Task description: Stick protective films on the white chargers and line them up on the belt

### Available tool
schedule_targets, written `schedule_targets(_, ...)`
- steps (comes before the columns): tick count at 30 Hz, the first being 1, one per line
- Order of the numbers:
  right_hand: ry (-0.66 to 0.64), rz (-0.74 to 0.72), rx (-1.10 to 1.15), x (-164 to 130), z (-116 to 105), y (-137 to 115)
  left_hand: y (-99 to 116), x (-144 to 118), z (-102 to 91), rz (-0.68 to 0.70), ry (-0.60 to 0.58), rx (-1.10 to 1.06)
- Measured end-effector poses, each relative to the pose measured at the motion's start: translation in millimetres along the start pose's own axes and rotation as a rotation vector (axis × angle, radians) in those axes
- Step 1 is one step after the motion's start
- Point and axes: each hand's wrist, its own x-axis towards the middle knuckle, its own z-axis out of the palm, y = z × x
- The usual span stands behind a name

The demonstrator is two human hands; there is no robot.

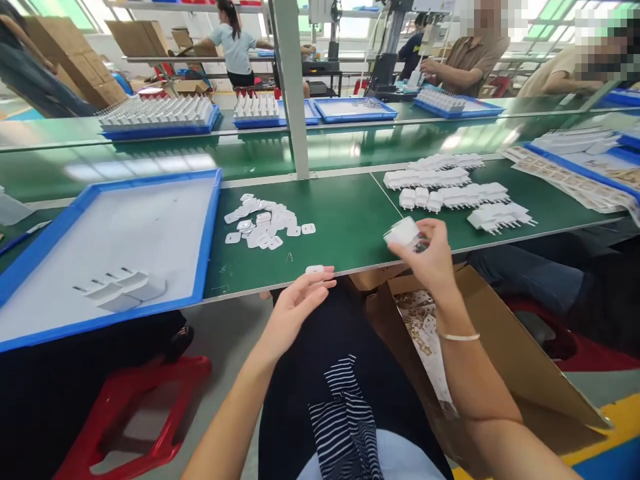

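My right hand point(430, 260) holds a white plug adapter body point(403, 232) just above the green table's front edge. My left hand point(295, 307) is below the edge, pinching a small white flat cover piece point(315, 270) at its fingertips. A loose pile of the same white cover pieces point(263, 225) lies on the green table point(345, 227) ahead of my left hand. Rows of white adapter bodies point(450, 193) lie to the right of the pile. A blue-rimmed tray point(207, 227) at the left holds three adapters point(123, 288) near its front.
An open cardboard box point(500, 353) with scraps stands by my right knee. A red stool point(135, 413) is at the lower left. A white post point(293, 87) rises behind the table. Other people work across the line, with blue trays of parts point(160, 117).
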Motion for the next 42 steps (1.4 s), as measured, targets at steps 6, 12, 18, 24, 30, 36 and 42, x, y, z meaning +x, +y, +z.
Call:
schedule_targets(6, -0.175, -0.209, 0.445, -116.9, 63.5, -53.0, -6.6, -1.1, 38.0, 0.007, 0.126, -0.135)
schedule_targets(12, -0.089, -0.251, 0.430, -149.5, 83.1, -62.3, -3.1, -8.4, 53.3, -0.020, 0.381, -0.210)
schedule_targets(18, -0.091, -0.295, 0.295, -158.1, 74.6, -59.0, 1.5, -14.9, 61.0, 0.047, 0.428, -0.198)
schedule_targets(24, -0.473, -0.367, 0.484, -120.4, 42.3, -61.7, 15.2, -18.5, 36.9, 0.058, 0.349, -0.159)
schedule_targets(30, -0.753, -0.332, 0.356, -46.6, 23.0, -83.1, 32.3, -25.2, 9.6, 0.149, -0.029, 0.340)
schedule_targets(36, -1.262, -0.410, 0.187, -26.7, 32.5, -92.5, 30.6, -37.8, 10.3, 0.127, -0.156, 0.469)
schedule_targets(42, -0.755, -0.222, 0.300, -50.1, 18.4, -80.7, 16.6, -49.2, 11.3, 0.152, 0.059, 0.373)
